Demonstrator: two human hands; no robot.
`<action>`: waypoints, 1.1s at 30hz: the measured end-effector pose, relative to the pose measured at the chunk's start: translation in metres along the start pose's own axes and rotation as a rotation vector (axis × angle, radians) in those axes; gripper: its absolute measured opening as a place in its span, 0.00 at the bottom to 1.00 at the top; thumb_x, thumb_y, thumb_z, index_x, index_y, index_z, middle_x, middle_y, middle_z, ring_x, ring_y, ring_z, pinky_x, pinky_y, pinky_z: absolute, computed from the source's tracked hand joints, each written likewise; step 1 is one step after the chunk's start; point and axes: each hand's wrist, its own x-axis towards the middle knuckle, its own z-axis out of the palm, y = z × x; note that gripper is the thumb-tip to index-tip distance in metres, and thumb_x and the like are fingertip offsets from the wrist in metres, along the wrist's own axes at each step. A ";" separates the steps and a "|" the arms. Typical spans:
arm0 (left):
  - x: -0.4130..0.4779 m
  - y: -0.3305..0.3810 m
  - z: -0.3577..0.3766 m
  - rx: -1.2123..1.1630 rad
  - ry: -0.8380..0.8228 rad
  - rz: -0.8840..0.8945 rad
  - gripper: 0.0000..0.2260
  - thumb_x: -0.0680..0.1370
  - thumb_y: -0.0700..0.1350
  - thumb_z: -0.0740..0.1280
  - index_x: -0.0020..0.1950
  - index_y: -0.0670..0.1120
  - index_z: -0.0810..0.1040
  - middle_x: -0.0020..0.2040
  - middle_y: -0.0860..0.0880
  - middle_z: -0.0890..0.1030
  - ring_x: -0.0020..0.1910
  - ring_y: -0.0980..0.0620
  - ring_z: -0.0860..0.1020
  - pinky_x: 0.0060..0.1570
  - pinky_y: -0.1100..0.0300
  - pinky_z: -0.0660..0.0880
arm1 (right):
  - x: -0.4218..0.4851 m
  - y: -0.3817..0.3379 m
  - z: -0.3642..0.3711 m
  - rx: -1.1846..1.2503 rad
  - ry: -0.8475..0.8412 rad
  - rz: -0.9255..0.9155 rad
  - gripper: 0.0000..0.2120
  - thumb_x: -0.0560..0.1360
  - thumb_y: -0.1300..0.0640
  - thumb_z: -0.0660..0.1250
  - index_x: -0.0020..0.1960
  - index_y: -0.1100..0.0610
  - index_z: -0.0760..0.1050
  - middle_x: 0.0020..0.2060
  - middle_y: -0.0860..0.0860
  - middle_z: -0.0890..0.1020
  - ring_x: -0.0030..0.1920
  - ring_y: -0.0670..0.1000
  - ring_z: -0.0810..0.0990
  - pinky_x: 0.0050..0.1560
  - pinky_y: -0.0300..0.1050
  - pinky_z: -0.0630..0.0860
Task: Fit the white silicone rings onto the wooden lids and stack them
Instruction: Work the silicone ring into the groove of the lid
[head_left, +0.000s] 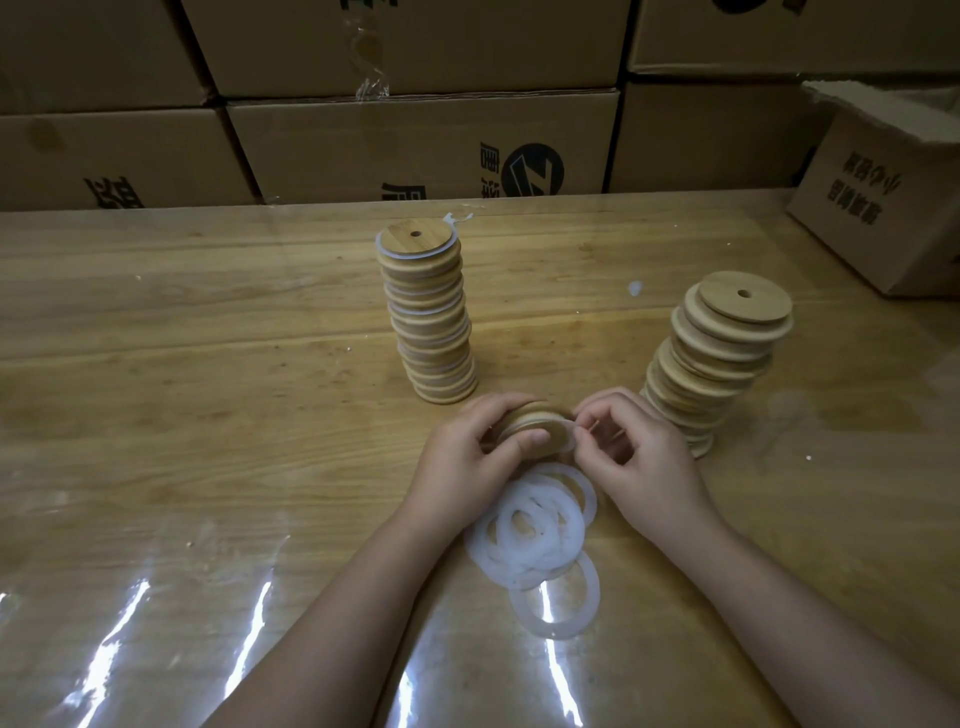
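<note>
My left hand grips a round wooden lid held on edge just above the table. At the lid's right rim my right hand pinches a white silicone ring stretched around it. A loose pile of white rings lies on the table right below my hands. A tall stack of ringed lids stands behind my left hand. A leaning stack of bare wooden lids stands to the right of my right hand.
The wooden table is covered with a glossy clear sheet. Cardboard boxes line the back edge, and an open box sits at the far right corner.
</note>
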 end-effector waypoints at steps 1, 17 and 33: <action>0.000 0.000 0.000 0.001 0.001 0.002 0.11 0.72 0.47 0.71 0.54 0.50 0.80 0.49 0.57 0.81 0.51 0.63 0.77 0.51 0.68 0.73 | 0.000 0.001 0.000 -0.007 0.008 0.001 0.08 0.70 0.69 0.69 0.39 0.58 0.74 0.39 0.49 0.78 0.35 0.46 0.76 0.33 0.30 0.69; 0.001 -0.001 -0.001 -0.008 -0.011 -0.038 0.10 0.74 0.42 0.71 0.55 0.46 0.80 0.48 0.53 0.82 0.49 0.58 0.79 0.50 0.61 0.75 | 0.001 0.004 0.000 0.019 -0.033 0.079 0.08 0.71 0.68 0.68 0.40 0.56 0.74 0.39 0.47 0.76 0.36 0.45 0.75 0.34 0.29 0.68; 0.003 0.002 -0.006 -0.173 0.018 -0.149 0.08 0.73 0.39 0.72 0.52 0.46 0.81 0.46 0.51 0.83 0.47 0.53 0.80 0.50 0.55 0.77 | 0.001 0.000 -0.001 0.050 -0.028 0.154 0.07 0.72 0.65 0.68 0.43 0.53 0.77 0.39 0.46 0.78 0.37 0.45 0.75 0.35 0.29 0.69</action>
